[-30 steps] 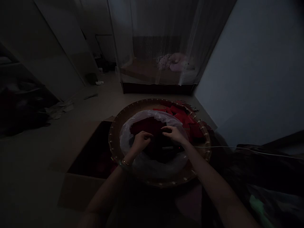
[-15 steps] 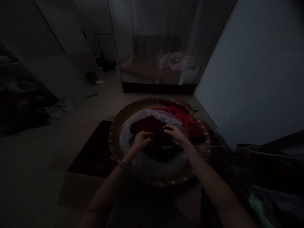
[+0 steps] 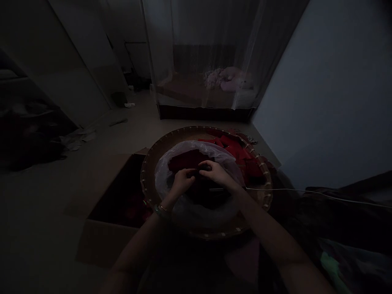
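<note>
Together, left hand (image 3: 183,179) and right hand (image 3: 218,173) curl inward, each grip narrow, hold unclear.

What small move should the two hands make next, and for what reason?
Probably bring the right hand slightly closer to the left hand: they nearly meet above the plastic bag in the round basket, so a small shift should be enough. It is too dark to tell what they hold.

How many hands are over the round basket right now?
2: the left hand and, close beside it, the right hand, both above the plastic bag. No others show.
</note>
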A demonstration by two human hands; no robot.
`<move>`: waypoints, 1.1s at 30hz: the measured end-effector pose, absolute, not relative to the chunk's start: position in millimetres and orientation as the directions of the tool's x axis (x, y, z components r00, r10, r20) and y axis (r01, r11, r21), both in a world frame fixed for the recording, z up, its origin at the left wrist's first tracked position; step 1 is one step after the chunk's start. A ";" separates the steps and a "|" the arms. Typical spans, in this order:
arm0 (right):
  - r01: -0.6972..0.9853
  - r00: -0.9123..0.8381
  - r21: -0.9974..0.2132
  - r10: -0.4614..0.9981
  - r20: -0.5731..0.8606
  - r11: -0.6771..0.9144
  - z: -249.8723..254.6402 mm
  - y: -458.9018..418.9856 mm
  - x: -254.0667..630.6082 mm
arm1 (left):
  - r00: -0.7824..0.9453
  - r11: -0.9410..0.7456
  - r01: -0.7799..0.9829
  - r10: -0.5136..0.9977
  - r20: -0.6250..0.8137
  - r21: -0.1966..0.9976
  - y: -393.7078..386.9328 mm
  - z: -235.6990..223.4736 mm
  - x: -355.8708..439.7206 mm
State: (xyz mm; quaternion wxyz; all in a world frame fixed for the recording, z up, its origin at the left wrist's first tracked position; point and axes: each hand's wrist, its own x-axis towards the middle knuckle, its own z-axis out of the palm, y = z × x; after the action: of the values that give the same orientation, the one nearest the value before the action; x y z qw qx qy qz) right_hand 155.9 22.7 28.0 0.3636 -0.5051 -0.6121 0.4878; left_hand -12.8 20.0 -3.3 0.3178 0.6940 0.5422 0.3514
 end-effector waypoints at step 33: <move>0.725 -0.411 -0.469 0.864 0.291 0.504 22.2 6.4 139.6 | 0.111 -0.224 0.573 0.974 0.196 0.788 19.6 -8.8 -13.4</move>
State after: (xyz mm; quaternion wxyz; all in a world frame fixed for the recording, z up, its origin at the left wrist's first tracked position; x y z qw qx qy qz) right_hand 139.6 6.4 22.2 0.2542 -0.4792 -0.8290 0.1362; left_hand -13.4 19.6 -8.8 0.2758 0.6926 0.5586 0.3637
